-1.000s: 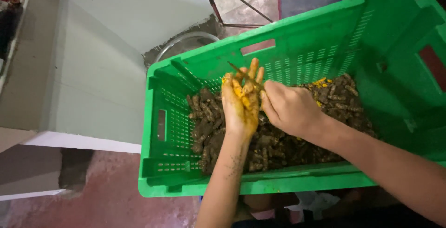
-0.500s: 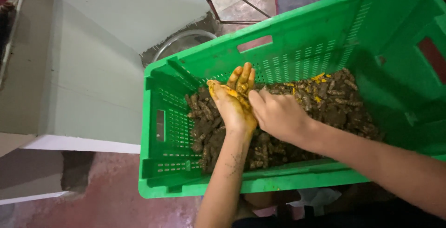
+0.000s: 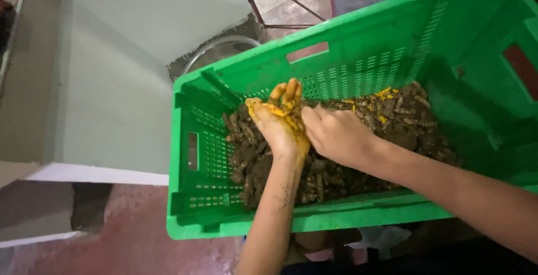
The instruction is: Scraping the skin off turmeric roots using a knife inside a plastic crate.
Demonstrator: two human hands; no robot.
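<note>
Now your left hand (image 3: 280, 123) lies palm up over the roots (image 3: 336, 157) in the green crate (image 3: 235, 213), fingers loosely curled around yellow pulp; your right hand (image 3: 339, 136) presses beside it, fingertips at that palm, grip hidden; scrape gently, keeping both hands low so bits drop inside.

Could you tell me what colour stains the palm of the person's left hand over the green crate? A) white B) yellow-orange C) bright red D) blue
B, since the upturned left hand shows yellow-orange smears on palm and fingers above the brown roots in the green crate, with the right hand beside it.
</note>
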